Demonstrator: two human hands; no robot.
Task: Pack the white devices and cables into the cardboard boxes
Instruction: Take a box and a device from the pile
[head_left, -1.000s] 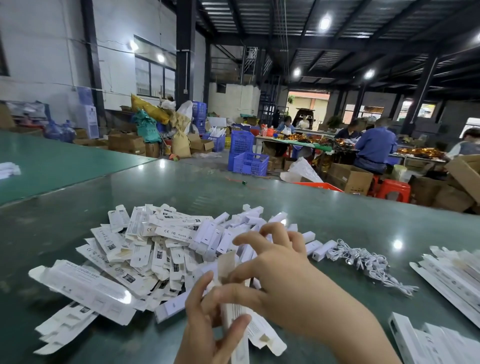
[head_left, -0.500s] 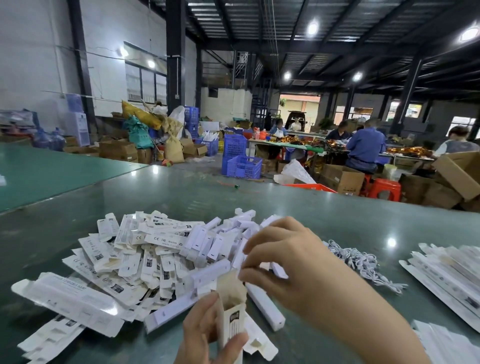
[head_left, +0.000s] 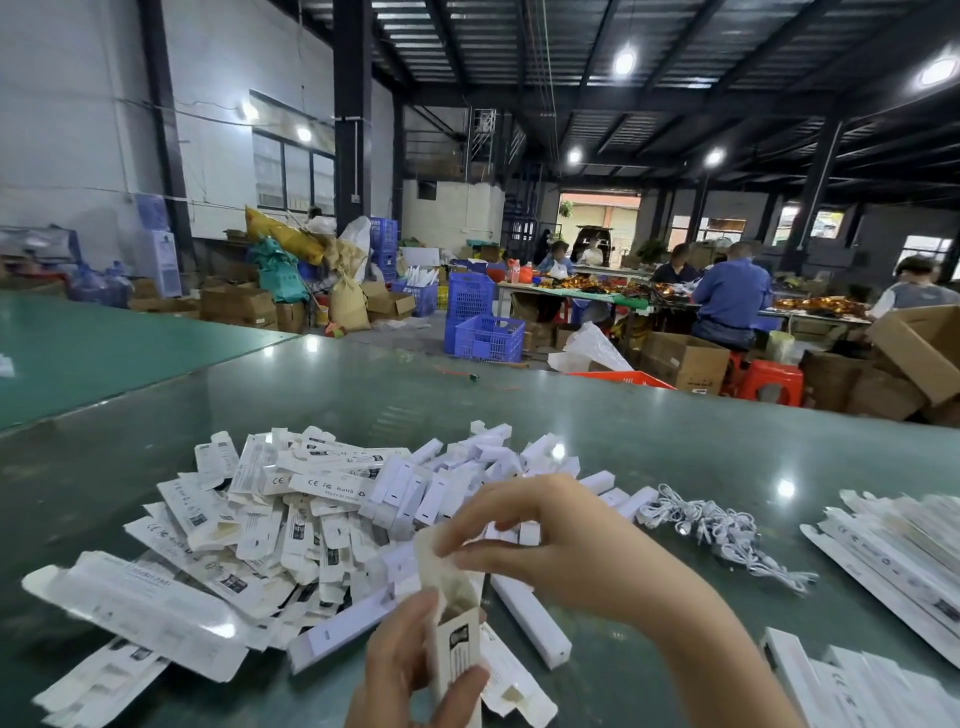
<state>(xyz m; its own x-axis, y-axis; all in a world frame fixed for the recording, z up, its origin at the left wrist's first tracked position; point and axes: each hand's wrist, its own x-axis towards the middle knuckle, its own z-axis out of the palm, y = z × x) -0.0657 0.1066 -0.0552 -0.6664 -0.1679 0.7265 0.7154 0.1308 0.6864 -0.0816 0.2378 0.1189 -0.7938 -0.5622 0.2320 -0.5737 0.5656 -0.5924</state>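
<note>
Left hand (head_left: 410, 670) of mine was at the bottom of the view, with its thumb and fingers wrapped around a small white box (head_left: 456, 636) that stood upright with its top open. Right hand (head_left: 561, 545) reached over it, and its thumb and first finger pinched the box's top flap (head_left: 428, 551). Both sat low over the shiny green table (head_left: 649, 441). Behind the box lay a big pile of flat boxes (head_left: 249, 519), and mixed in near my hands were long white devices (head_left: 530, 618), one just to the right of the box. A bunch of white cables (head_left: 711, 530) lay further right, apart from my hands. More flat boxes (head_left: 904, 561) were stacked at the right edge. Far back, people (head_left: 727, 296) sat at another table among blue crates (head_left: 488, 338).
</note>
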